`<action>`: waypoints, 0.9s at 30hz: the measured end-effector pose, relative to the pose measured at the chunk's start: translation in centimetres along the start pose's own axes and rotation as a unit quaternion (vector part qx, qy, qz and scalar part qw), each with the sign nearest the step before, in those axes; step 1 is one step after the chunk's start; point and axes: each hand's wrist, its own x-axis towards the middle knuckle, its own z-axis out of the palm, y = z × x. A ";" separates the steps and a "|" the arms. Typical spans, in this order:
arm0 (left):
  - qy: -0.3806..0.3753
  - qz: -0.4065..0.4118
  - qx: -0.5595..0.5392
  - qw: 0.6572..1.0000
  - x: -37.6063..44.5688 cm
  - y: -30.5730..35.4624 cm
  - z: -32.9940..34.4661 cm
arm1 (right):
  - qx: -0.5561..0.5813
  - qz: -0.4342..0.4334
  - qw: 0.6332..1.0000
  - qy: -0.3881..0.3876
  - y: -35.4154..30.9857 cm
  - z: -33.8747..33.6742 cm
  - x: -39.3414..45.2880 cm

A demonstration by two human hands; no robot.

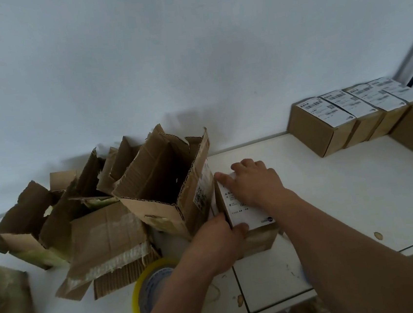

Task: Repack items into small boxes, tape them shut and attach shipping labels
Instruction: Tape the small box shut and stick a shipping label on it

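A small brown box point(260, 241) stands on the white table point(344, 192) in front of me. A white shipping label point(247, 215) lies on its top. My right hand point(254, 184) rests flat on the label with fingers spread, pressing it down. My left hand point(219, 241) grips the box's near left corner, thumb on the label's edge. A roll of clear tape point(150, 289) with a yellowish rim lies on the table under my left forearm.
Several torn, open cardboard boxes point(162, 181) crowd the table to the left, right beside the small box. A row of closed, labelled small boxes point(325, 128) stands at the back right against the wall. Another brown box point(6, 299) sits at the left edge.
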 end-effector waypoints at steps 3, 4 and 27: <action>-0.006 -0.018 -0.014 1.000 0.3 -0.2 0.0 | 0.009 -0.001 1.000 0.001 0.1 0.7 0.1; -0.008 -0.020 -0.018 1.000 0.3 -0.2 0.0 | 0.020 -0.001 1.000 0.003 0.1 0.9 0.1; -0.020 -0.010 -0.068 0.997 0.4 -0.9 0.2 | 0.351 0.061 0.934 -0.012 2.6 2.4 -4.3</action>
